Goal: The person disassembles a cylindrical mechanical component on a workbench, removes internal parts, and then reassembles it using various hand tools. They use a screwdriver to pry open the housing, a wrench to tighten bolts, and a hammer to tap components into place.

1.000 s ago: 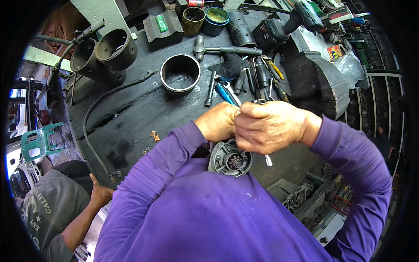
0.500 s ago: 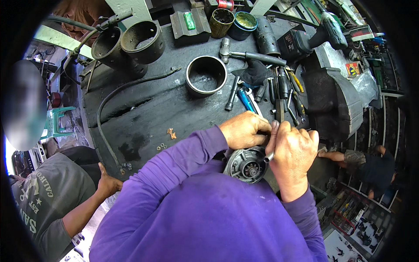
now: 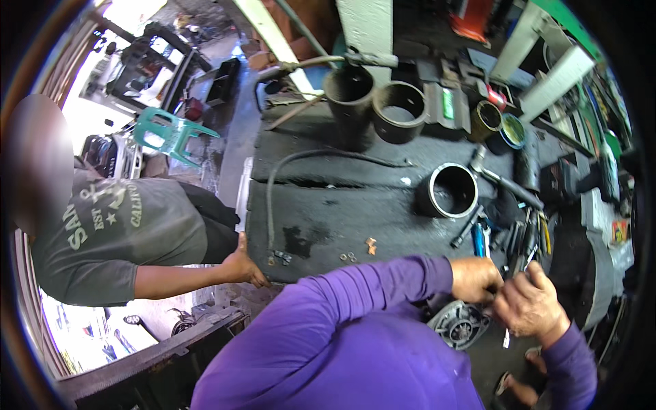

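Head view: gripping a silver socket tool point(image 3: 506, 338) in the right hand point(image 3: 526, 305), fingers curled tight around it, leaving one bright end exposed below the fist. Holding the left hand point(image 3: 475, 279) just beside it, fingers bent inward; cannot tell from here whether pinching anything. Showing, just below the left hand and close against the purple shirt point(image 3: 342, 355), a round grey gear housing point(image 3: 461, 324) with a toothed pinion at its centre, partly covered by both hands. Seeing farther off, on a dark workbench point(image 3: 328, 219), an open steel cylinder point(image 3: 451, 193), a hammer point(image 3: 511, 188), a blue-handled tool point(image 3: 479, 240) and a curving black cable point(image 3: 270, 219). Noting, nearer the purple sleeve, a copper-coloured scrap point(image 3: 370, 245) beside small metal rings point(image 3: 352, 257). Showing at left a co-worker point(image 3: 130, 225) in a grey T-shirt, reaching one arm point(image 3: 184, 279) to the bench's left edge.
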{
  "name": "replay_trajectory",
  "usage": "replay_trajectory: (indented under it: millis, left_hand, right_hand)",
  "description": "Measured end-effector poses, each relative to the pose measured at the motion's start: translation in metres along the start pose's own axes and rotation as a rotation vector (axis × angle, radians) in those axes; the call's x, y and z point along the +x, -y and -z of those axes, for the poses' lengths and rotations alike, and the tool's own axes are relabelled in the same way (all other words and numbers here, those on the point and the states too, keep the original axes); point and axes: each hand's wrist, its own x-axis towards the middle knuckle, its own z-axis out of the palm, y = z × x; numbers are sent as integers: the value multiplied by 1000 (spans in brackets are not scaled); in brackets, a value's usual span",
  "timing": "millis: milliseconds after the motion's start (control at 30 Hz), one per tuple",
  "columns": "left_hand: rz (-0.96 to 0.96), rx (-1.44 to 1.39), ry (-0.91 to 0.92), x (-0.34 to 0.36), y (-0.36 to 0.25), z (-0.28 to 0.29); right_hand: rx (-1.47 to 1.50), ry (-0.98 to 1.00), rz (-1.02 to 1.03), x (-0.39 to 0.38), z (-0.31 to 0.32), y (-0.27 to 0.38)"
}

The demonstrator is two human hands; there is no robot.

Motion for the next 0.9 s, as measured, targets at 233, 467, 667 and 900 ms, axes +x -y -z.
replay_trajectory:
  millis: [233,467,667,900]
  left_hand:
    - [-29,-3,-49,0,4,-11]
    - [-76,-126,1,-1,0,-2]
    - [103,37,51,2,-15,7]
    - [143,18,62,1,-6,-7]
  right_hand:
    - [-243,51,-1111,18,-21,81]
    - [-170,25,-955,13,-3,76]
    - [-73,72,52,-6,4,14]
    - [-128,-134,-469,-3,-18,48]
